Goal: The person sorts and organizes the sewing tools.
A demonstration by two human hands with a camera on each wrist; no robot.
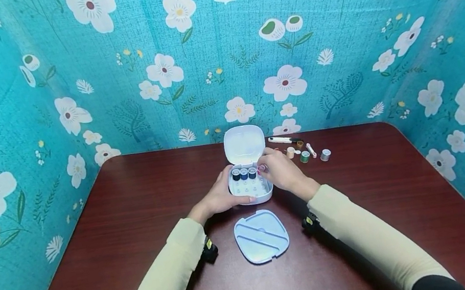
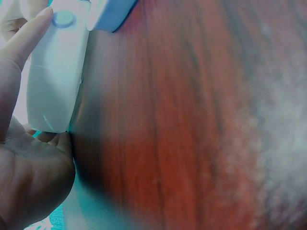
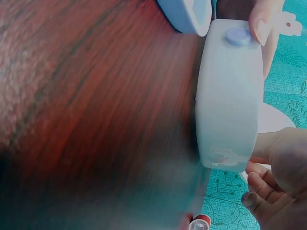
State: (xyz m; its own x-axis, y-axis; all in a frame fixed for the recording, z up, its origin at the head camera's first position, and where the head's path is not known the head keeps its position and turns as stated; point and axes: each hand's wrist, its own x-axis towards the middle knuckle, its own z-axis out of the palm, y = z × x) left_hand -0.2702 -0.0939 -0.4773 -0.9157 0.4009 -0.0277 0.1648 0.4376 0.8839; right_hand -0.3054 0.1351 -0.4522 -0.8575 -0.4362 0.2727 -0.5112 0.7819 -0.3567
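A small white sewing box (image 1: 265, 196) stands on the table with its lid (image 1: 244, 143) raised. My left hand (image 1: 218, 196) grips its left side, the thumb lying along the front wall. Three dark thread spools (image 1: 244, 173) stand in its back row, and rows of bare pegs show in front of them. At the right end of that row my right hand (image 1: 283, 169) pinches a pink spool (image 1: 260, 169), mostly hidden by the fingers. Both wrist views show the box's front wall (image 3: 230, 96) with a round bluish button (image 3: 238, 36).
A pale blue tray insert (image 1: 261, 236) lies in front of the box. Right of the box are a white-handled tool (image 1: 280, 140) with a dark end, a beige spool (image 1: 291, 152), a green spool (image 1: 304, 156), a grey spool (image 1: 325, 154) and smaller items. A flowered curtain (image 1: 209, 66) hangs behind.
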